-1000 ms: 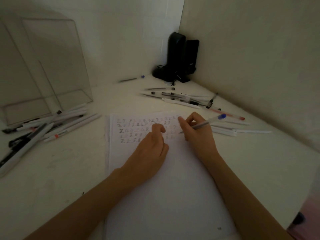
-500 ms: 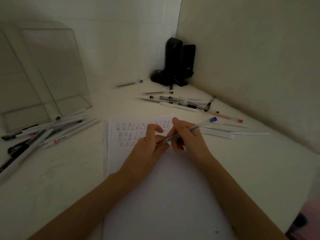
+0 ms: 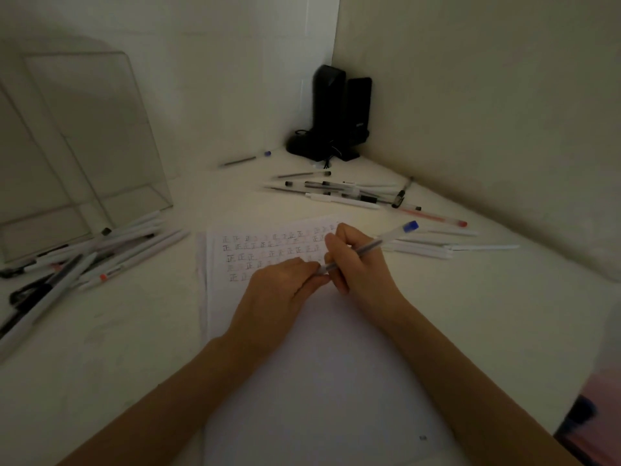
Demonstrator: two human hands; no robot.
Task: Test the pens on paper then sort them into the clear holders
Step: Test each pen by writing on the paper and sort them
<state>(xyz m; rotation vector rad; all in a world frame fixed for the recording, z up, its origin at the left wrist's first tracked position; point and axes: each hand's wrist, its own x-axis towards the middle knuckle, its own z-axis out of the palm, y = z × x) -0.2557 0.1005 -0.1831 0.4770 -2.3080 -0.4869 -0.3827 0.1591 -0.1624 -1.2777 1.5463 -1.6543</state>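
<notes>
On the table (image 3: 470, 314) the clear holders (image 3: 94, 136) stand at the far left, well apart from the hands, with a heap of pens (image 3: 111, 253) lying just in front of them and a second scatter (image 3: 349, 193) near the back corner. The main risk is a sorting one: the pen in hand could end up in the wrong heap or compartment, since nothing visibly separates tested from untested and the dim light makes ink colour hard to read. On the paper (image 3: 329, 381) the rows of test marks sit right under the hands, so a wrist or an exposed tip could smear them. The right hand (image 3: 363, 270) has its fingers curled round the barrel of the blue-ended pen (image 3: 366, 247), while the left hand (image 3: 279, 290) pinches its tip end – whether a cap is there I cannot tell – and a hard pull or push could make the pen slip free. A second ago the right hand alone held it, tip down at the marks, with the left resting on the sheet; now both hands meet on it and it lies flatter, off the paper.
</notes>
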